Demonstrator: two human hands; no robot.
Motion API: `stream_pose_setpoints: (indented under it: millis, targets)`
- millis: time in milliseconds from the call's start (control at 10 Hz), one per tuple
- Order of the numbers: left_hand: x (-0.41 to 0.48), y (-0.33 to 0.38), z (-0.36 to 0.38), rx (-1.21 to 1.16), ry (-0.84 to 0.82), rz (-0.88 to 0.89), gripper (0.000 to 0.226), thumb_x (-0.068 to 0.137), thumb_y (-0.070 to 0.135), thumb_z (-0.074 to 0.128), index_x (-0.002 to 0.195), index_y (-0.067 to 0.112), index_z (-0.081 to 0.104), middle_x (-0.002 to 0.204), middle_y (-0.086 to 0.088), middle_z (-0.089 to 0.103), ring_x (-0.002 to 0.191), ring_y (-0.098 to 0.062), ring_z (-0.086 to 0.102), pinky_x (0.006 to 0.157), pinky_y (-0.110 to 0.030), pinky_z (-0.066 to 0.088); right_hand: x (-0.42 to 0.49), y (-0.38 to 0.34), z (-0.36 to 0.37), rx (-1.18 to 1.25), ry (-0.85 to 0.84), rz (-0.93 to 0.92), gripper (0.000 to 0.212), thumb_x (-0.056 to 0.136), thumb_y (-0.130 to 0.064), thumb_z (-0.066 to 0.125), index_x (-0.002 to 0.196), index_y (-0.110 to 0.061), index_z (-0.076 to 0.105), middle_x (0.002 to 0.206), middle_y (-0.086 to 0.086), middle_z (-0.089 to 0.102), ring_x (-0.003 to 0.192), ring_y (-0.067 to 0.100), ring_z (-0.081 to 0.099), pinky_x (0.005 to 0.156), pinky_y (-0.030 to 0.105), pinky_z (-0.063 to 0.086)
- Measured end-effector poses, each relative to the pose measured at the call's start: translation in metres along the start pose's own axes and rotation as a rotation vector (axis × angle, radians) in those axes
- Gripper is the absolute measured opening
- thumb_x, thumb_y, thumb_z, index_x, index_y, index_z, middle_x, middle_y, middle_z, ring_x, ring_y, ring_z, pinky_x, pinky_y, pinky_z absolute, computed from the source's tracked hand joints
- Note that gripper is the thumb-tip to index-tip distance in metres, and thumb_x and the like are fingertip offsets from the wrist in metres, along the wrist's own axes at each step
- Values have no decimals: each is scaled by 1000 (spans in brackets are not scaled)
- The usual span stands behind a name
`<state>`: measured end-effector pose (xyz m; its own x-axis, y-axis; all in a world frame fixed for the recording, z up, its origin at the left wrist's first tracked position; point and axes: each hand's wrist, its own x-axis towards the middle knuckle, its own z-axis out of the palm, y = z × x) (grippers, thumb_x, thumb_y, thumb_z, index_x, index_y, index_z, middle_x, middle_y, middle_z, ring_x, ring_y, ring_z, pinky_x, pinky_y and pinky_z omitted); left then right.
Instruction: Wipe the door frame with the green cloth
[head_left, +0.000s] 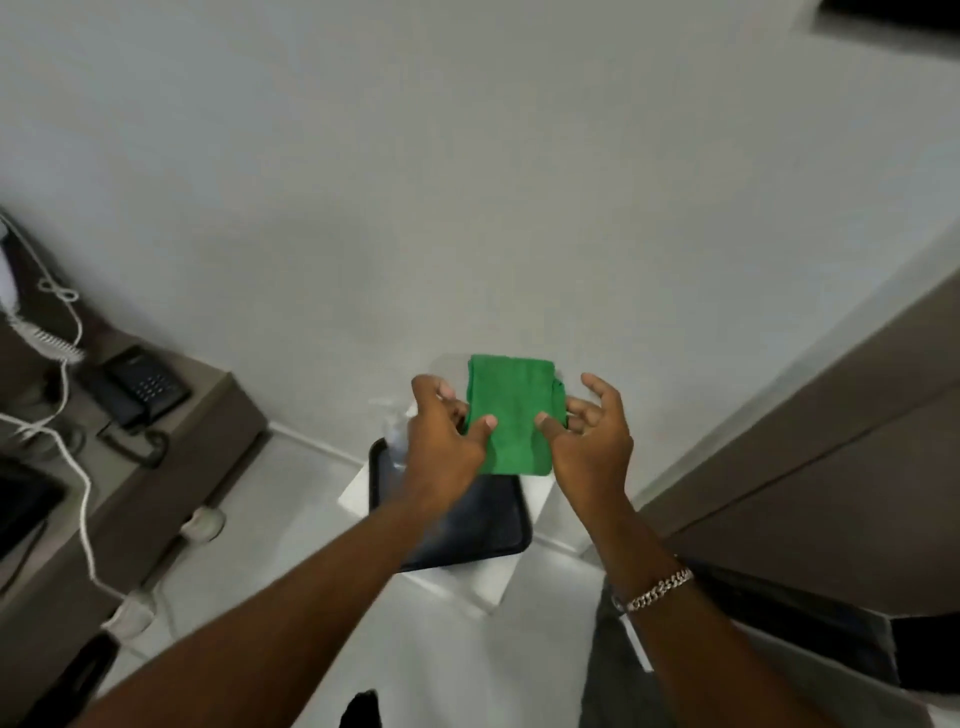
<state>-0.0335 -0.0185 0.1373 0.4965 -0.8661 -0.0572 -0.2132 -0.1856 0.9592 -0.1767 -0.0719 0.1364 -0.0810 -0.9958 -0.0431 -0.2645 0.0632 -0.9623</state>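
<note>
A folded green cloth (511, 413) is held up in front of me, above a black tray (493, 525). My left hand (444, 441) pinches the cloth's left edge between thumb and fingers. My right hand (589, 434) pinches its right edge, the other fingers spread. A chain bracelet sits on the right wrist. A brown door or panel with a pale frame edge (810, 364) slants along the right side.
The tray lies on a small white stand (467, 579) against the white wall, with a clear spray bottle (392, 431) on it. At left a brown desk (171, 483) carries a black telephone (140, 387) and white cables.
</note>
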Motion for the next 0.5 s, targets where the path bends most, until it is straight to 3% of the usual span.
stream_pose_setpoints:
  millis: [100, 200, 300, 400, 500]
  targets:
    - [-1, -78, 2, 126, -20, -116, 34, 85, 6, 68, 87, 20, 37, 76, -5, 52, 66, -12, 54, 53, -21, 51, -6, 64, 45, -77, -61, 188, 59, 79, -3, 74, 128, -25, 52, 101, 1, 70, 81, 8, 66, 58, 3, 46]
    - [-5, -121, 5, 227, -56, -196, 30, 86, 6, 65, 84, 20, 38, 73, 7, 50, 66, -9, 54, 52, -20, 47, -16, 104, 66, -150, -88, 237, 53, 79, -1, 74, 126, -20, 56, 107, 6, 73, 83, 12, 66, 61, 1, 46]
    - [5, -156, 6, 301, -155, -258, 24, 86, 6, 63, 98, 15, 45, 91, -1, 61, 86, -22, 61, 73, -38, 54, -8, 134, 83, -148, -172, 329, 55, 81, 5, 69, 133, -8, 56, 124, 13, 69, 107, 22, 68, 90, 19, 51]
    - [9, -164, 4, 353, -254, -291, 30, 86, 6, 63, 113, 8, 49, 110, -9, 64, 101, -25, 61, 89, -37, 53, -9, 140, 85, -181, -242, 354, 56, 82, 7, 65, 136, -5, 53, 132, 15, 64, 120, 26, 63, 100, 27, 47]
    - [2, -159, -3, 381, -345, -288, 36, 85, 7, 64, 119, 6, 53, 117, -9, 65, 107, -23, 62, 93, -34, 53, -26, 137, 77, -237, -221, 325, 49, 83, 4, 65, 131, -3, 57, 127, 15, 68, 119, 30, 64, 99, 29, 51]
